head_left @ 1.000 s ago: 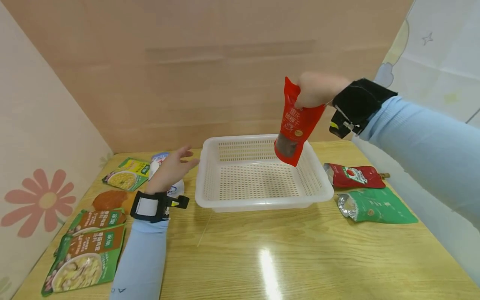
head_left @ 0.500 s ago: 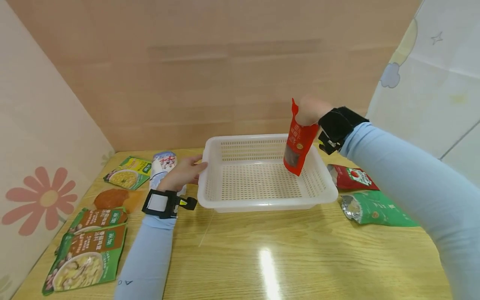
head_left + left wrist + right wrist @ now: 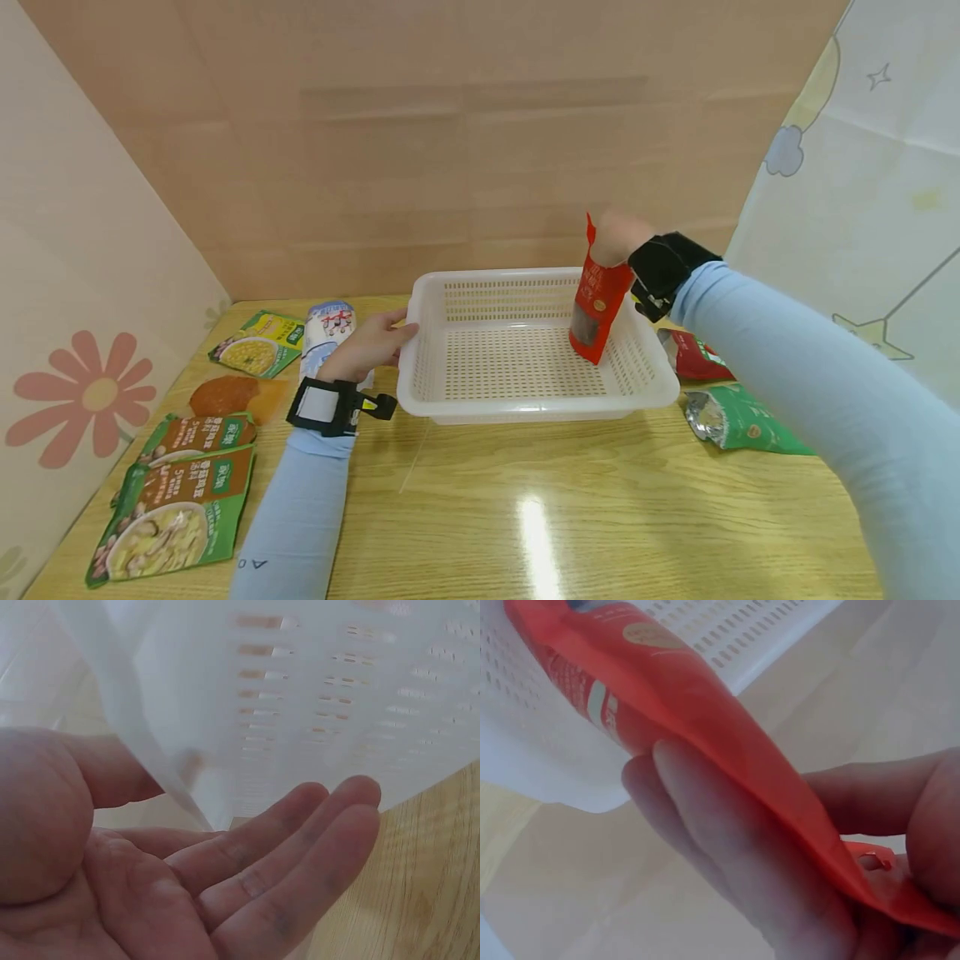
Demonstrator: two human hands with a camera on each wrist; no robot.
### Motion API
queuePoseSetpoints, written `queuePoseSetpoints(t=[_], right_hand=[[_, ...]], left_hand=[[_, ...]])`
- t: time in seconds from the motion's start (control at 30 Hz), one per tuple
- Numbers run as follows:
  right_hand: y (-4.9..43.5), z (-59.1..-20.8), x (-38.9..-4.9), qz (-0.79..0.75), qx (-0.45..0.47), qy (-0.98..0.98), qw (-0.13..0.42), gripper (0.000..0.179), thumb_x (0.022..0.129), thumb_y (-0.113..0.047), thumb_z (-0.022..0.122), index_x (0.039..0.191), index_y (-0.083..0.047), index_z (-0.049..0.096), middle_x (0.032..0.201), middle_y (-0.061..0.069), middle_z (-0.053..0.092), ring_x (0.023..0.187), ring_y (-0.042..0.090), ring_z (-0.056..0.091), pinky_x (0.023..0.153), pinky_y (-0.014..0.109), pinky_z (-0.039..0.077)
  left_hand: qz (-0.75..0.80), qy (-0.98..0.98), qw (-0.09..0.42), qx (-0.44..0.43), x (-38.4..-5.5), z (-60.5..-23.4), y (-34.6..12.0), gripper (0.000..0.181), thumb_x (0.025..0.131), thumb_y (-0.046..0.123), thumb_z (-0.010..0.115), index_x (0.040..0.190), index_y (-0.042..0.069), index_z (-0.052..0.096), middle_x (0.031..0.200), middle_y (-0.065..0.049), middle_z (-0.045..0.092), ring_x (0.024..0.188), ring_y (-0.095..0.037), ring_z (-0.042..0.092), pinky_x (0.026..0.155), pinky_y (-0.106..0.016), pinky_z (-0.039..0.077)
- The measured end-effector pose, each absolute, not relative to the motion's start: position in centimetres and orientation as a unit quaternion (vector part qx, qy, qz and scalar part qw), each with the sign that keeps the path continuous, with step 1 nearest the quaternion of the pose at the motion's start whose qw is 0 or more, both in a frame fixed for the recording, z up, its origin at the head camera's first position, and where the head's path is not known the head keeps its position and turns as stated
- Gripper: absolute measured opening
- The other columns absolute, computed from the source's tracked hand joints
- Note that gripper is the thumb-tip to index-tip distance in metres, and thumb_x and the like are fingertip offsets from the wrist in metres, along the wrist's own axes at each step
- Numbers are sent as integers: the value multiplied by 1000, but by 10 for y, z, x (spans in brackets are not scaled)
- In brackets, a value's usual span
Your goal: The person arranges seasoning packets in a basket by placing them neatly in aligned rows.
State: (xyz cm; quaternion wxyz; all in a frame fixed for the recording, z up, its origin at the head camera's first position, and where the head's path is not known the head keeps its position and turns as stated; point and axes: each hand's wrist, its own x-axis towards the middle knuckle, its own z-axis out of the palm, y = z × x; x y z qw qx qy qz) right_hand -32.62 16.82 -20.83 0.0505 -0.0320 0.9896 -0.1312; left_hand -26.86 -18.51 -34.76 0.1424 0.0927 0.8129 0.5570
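Observation:
Within the right part of a white perforated plastic basket [image 3: 536, 407], a red pouch [image 3: 597, 302] with printed lettering and a small window stands nearly upright, slightly tilted. My right hand [image 3: 618, 238] grips its top edge; in the right wrist view, the thumb and fingers [image 3: 727, 832] pinch the red film from both sides. At the basket's left end is my left hand [image 3: 366, 347]. The left wrist view has its thumb [image 3: 120, 771] hooked over the rim, with the other fingers extended along the outer wall. The pouch's base seems to meet the basket floor, though contact is hard to tell.
Left on the wooden table lie two green-brown food packets [image 3: 180, 517], an orange-brown packet [image 3: 225, 396], a yellow-green packet [image 3: 258, 343] and a white-blue bag [image 3: 327, 325]. To the right are a red spouted pouch [image 3: 693, 354] and a green foil bag [image 3: 750, 419], partly behind my sleeve.
My right hand has lowered the red pouch from above the basket into its right part. My left hand has moved right from beside the basket and taken hold of its left rim.

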Motion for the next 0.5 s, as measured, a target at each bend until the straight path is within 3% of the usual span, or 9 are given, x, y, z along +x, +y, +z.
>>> queuePoseSetpoints(t=[0.5], right_hand=[[167,-209,-329,-150,-28,985,86,40,87,-13,61,117,11,50,112,27,56,93,40,57,87,51,54]], left_hand=[[566,807,144,92,-269,-348,-183,55,106,23,48,155,7,29,119,-24,64,89,-30,70,79,-45,58]])
